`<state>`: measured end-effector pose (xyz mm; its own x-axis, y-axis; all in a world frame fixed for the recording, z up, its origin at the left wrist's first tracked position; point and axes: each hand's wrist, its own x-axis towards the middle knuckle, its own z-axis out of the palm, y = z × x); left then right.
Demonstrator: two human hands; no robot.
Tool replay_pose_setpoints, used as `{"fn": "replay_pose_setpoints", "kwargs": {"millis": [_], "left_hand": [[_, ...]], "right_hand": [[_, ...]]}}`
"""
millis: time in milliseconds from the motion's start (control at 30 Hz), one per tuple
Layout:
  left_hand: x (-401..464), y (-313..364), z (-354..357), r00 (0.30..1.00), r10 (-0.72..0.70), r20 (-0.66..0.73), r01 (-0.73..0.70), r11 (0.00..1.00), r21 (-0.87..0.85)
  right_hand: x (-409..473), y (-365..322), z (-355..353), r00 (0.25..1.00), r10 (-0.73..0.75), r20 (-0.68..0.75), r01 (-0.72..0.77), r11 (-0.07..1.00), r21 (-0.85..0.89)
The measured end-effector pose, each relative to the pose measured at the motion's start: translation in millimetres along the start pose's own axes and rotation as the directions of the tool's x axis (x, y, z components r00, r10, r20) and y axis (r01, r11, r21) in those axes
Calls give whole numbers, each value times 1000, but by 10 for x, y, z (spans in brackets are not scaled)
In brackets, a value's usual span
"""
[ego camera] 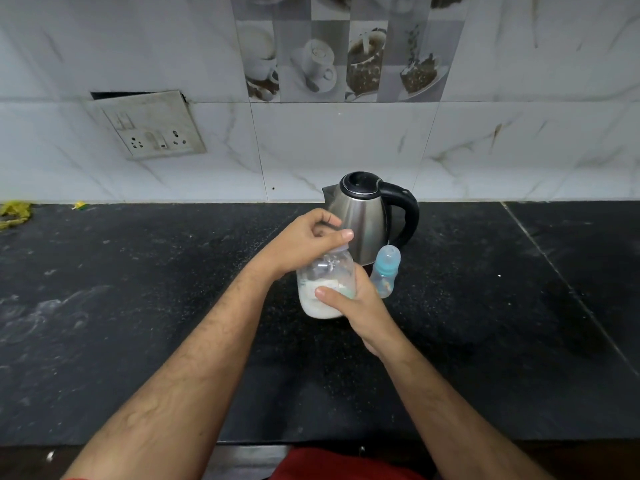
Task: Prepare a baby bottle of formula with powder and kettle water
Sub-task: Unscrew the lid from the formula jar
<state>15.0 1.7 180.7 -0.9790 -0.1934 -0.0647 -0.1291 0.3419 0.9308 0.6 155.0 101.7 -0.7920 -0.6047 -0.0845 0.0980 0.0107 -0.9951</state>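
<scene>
A clear baby bottle point(323, 285) with white formula in its lower part is held above the black counter point(138, 306). My right hand point(360, 306) grips its body from the right side. My left hand point(311, 239) is closed over the bottle's top, hiding the cap or teat. Behind them stands a steel kettle point(363, 220) with a black lid and handle, lid shut. A smaller bottle point(385, 270) with a blue collar and clear cap stands just right of my right hand, in front of the kettle.
A tiled wall runs behind the counter, with a loose socket plate point(152, 129) at the left. Yellow scraps point(15, 213) lie at the counter's far left edge. A seam point(561, 278) crosses the counter on the right.
</scene>
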Motion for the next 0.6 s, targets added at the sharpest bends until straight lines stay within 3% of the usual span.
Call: {"fn": "replay_pose_setpoints", "kwargs": {"millis": [300, 467, 600], "left_hand": [[-161, -309, -202, 997, -70, 28, 74, 980, -184], [-161, -325, -125, 996, -57, -68, 48, 992, -120], [-209, -277, 38, 999, -38, -32, 34, 992, -119]], "right_hand": [[-2, 23, -115, 998, 45, -53, -47, 998, -37], [-32, 1, -107, 998, 48, -43, -50, 997, -62], [-71, 48, -58, 998, 39, -39, -42, 996, -78]]}}
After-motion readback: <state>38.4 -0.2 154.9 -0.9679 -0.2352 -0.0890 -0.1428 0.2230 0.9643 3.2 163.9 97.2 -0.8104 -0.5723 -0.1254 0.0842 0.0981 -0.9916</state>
